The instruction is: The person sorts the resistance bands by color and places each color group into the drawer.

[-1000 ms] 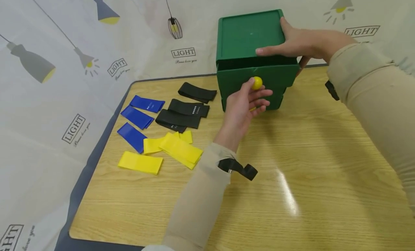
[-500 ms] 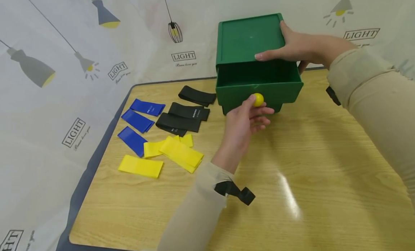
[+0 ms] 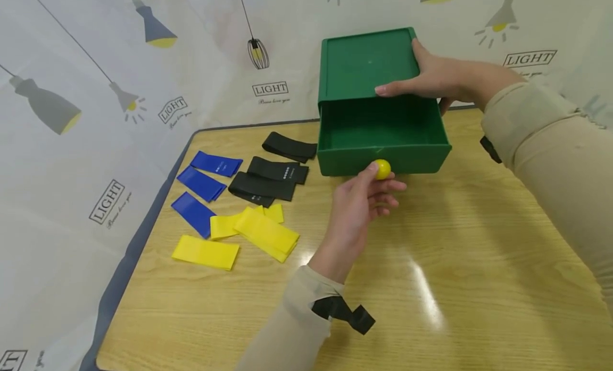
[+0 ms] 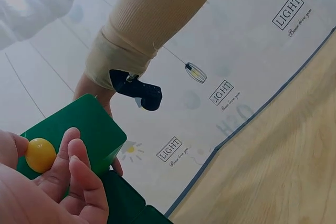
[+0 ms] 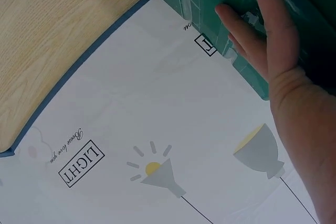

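Note:
A green box stands at the back of the wooden table with its drawer pulled out toward me. The drawer's inside shows bare green, though its back part is hidden under the top. My left hand pinches the round yellow knob on the drawer front, its other fingers loosely spread. In the left wrist view the knob sits between thumb and forefinger. My right hand rests over the box's right top edge, two digits spread on top. In the right wrist view, extended fingers lie along the box's side.
Left of the box lie flat bands in loose groups: black, blue and yellow, some overlapping. A wall covering printed with lamps rises behind the table. Bare tabletop stretches at the front right.
My left hand has drawn the drawer out from nearly closed to well open, moving toward me with the knob. My right hand has kept its place on the box.

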### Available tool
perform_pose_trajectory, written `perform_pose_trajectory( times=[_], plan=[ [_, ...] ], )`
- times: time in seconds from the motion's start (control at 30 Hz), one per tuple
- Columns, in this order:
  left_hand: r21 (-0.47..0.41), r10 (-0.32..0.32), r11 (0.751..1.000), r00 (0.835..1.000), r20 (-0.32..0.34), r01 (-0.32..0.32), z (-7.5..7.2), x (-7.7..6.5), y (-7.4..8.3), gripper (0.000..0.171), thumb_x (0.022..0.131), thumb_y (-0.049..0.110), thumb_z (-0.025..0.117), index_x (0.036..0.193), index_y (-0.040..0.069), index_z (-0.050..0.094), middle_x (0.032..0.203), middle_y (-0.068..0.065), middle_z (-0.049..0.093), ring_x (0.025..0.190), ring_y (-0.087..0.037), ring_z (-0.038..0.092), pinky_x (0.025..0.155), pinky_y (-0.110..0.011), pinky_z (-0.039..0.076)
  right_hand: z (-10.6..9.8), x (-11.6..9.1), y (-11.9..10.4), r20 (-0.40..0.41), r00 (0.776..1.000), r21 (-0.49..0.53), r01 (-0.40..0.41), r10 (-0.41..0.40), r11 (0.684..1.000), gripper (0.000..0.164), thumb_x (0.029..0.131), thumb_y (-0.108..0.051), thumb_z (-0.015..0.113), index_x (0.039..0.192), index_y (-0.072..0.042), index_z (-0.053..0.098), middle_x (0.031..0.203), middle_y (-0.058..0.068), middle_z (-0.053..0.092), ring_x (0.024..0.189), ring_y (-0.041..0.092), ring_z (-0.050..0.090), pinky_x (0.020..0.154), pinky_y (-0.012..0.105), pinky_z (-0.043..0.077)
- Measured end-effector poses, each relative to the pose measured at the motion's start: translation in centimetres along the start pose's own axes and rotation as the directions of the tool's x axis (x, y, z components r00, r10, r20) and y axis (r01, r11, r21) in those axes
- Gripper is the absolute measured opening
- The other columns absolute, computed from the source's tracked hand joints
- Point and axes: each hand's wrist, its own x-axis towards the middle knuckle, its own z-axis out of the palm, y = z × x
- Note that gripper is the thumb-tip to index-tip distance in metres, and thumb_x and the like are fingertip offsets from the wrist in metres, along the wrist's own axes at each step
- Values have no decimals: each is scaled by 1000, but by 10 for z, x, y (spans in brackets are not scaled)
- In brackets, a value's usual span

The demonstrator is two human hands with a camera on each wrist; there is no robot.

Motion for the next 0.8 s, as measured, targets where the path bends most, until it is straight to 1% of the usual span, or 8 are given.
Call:
perform_pose_trajectory(
  times=[0.3,0.47,0.6,0.8],
  plan=[
    [9,-21,1000,999,24,21,-1,-7,-3,38,110,40,56,108,7,76,89,3,79,69,-13,65,64,-24,49,1,0,2,-2,1000,-16,-7,7,1000,135,88,-81,62,149,-36,-50,176,26,-18,160,57,16,108,77,44],
    [15,-18,1000,999,42,17,-2,-10,-4,38,110,41,56,107,8,75,89,3,79,70,-13,65,65,-23,49,2,0,2,-5,1000,-15,-4,4,1000,135,87,-81,62,150,-36,-49,176,25,-19,160,58,16,108,78,43],
    [16,-12,1000,998,55,11,-3,-10,-3,39,110,40,56,107,7,75,88,3,78,70,-13,65,64,-23,49,2,0,1,-7,1000,-6,-5,5,1000,135,88,-80,62,150,-36,-49,176,27,-18,158,61,19,108,78,43],
    [22,-18,1000,998,68,16,-4,-8,-3,40,110,40,56,108,5,76,86,4,77,71,-13,65,64,-23,49,2,1,2,-17,1000,-12,-2,2,1000,134,88,-80,62,151,-35,-48,176,27,-18,159,59,17,109,79,42]
  ],
)
